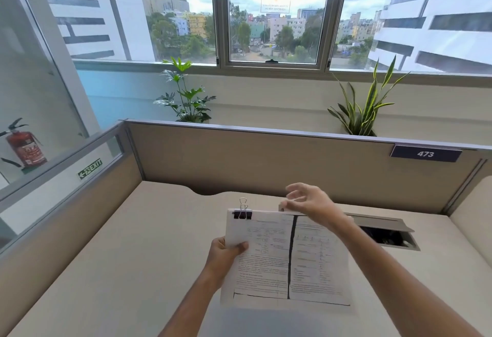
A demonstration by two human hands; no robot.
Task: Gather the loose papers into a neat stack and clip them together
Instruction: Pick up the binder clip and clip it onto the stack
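A stack of printed papers (306, 262) hangs above the desk, its sheets squared up. A black binder clip (242, 214) with silver wire handles grips the stack's top left corner. My left hand (226, 253) holds the stack by its left edge, thumb on the top sheet. My right hand (311, 203) hovers over the stack's top right corner with fingers spread and nothing in them.
The beige desk (133, 257) lies beneath, walled by cubicle partitions (266, 161) at the back and both sides. An open cable hatch (386, 233) sits at the right rear of the desk. Two potted plants stand behind the partition.
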